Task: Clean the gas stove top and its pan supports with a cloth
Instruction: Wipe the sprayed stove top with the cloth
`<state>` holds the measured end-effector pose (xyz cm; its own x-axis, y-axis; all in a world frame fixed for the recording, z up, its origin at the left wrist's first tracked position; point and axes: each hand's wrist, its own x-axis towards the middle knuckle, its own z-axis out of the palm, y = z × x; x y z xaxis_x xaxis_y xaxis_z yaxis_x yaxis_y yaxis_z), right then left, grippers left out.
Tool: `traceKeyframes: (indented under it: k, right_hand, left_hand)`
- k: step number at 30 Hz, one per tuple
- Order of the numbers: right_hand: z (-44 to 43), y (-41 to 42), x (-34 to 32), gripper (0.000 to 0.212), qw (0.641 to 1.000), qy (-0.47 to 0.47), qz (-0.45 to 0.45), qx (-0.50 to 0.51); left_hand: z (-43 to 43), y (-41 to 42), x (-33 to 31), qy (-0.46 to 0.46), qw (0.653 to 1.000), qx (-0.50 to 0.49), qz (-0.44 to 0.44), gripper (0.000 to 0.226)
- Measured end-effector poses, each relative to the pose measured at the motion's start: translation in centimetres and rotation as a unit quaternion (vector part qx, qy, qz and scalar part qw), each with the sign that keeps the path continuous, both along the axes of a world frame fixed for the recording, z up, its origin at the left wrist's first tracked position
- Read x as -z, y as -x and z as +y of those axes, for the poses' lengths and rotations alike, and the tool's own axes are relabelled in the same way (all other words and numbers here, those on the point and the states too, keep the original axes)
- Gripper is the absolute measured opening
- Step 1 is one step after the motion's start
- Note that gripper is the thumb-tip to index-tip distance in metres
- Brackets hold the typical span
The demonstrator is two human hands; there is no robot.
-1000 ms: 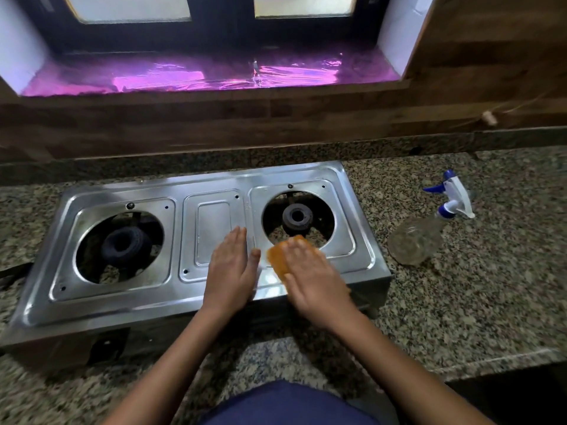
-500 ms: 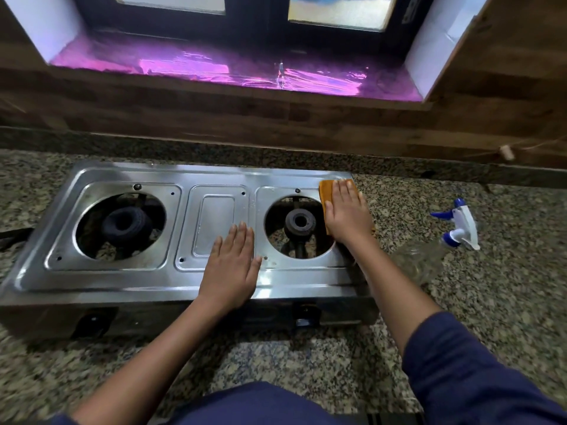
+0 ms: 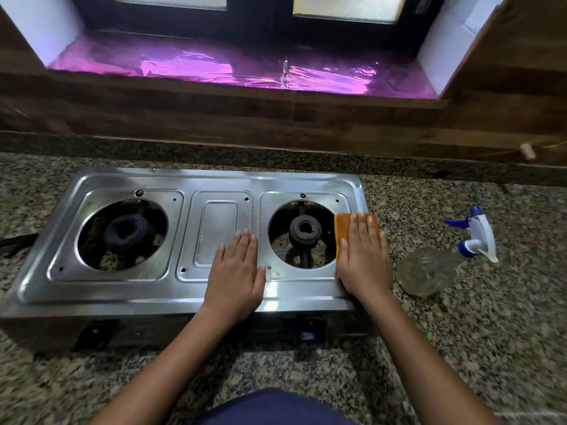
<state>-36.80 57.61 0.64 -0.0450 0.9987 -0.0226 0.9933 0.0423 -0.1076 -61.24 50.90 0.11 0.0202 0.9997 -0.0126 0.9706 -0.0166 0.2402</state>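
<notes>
The steel gas stove [image 3: 153,289] sits on the granite table [image 3: 491,348], its right edge under an orange cloth [image 3: 343,228] pressed flat by the spread right hand [image 3: 363,259], the left hand [image 3: 237,277] lying flat mid-stove, a spray bottle [image 3: 429,268] lying nearby.

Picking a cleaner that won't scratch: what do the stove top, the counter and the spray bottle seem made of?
Stove top: bright pressed sheet metal, likely stainless steel; it reflects light.
Counter: speckled polished stone, probably granite.
Spray bottle: clear body, plastic by its look; white-and-blue trigger.
</notes>
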Motion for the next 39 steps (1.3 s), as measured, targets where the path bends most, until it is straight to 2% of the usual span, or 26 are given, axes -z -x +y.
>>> traceKeyframes:
  k: [3,5,8,15,20,24,29,32,36,39]
  right_hand:
    - [5.6,0.7,-0.2,0.061,1.000,0.001,0.002,-0.007]
    - [8.6,1.3,-0.3,0.061,1.000,0.010,0.008,-0.008]
    - [10.4,1.5,-0.1,0.060,1.000,0.015,0.004,-0.020]
    - [6.1,-1.0,0.0,0.060,0.999,0.003,0.018,-0.051]
    - [13.2,0.6,-0.2,0.061,0.999,0.008,0.015,-0.043]
    - [17.9,4.1,-1.0,0.056,0.996,0.048,0.021,-0.074]
    - [15.7,14.2,-1.2,0.058,0.976,0.069,0.033,-0.204]
    - [14.7,17.9,-1.2,0.060,0.966,0.085,0.042,-0.242]
    - [15.4,15.4,-1.2,0.059,0.963,0.078,0.055,-0.252]
    - [16.4,9.7,-0.9,0.059,0.984,0.052,0.056,-0.161]
  left_hand:
    - [1.3,-0.4,-0.4,-0.026,0.998,0.002,0.050,0.049]
    - [1.8,-0.4,-0.4,-0.048,0.998,-0.012,0.047,0.040]
    - [1.9,-0.2,0.3,-0.059,0.998,-0.026,0.008,0.047]
    - [2.2,0.0,0.9,-0.005,1.000,-0.008,-0.020,0.070]
    - [2.3,0.3,1.3,0.008,1.000,0.004,-0.013,0.068]
    - [2.4,0.3,1.2,0.010,1.000,0.004,-0.013,0.068]
    - [2.4,0.1,1.0,0.007,1.000,0.006,-0.015,0.069]
    - [2.5,0.1,1.1,0.001,1.000,0.007,-0.017,0.068]
    - [2.4,0.2,1.1,0.001,1.000,0.007,-0.019,0.069]
    - [2.4,0.1,1.1,0.004,1.000,0.007,-0.021,0.071]
